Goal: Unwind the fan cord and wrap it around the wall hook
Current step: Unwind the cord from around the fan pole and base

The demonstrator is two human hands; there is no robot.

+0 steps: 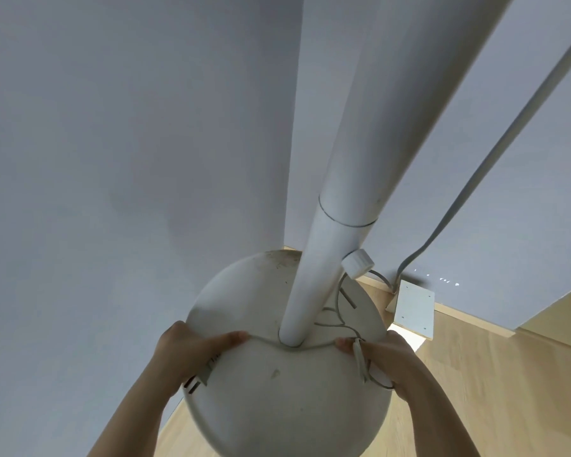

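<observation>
Pale grey walls (112, 127) are filling most of the frame, with light wood floor (475, 390) showing at lower right. Low centre, a round fan base (287, 390) is sitting with its white pole (314, 285) rising toward the top and a ribbed knob (358, 262) on the pole's right side. The fan cord (261, 340) is running taut across the pole's foot between both hands. The left hand (192, 351) is gripping it near the plug (200, 379), at the base's left rim. The right hand (383, 361) is pinching gathered loops at the right rim. A white box (412, 308) is leaning against the wall at right.
</observation>
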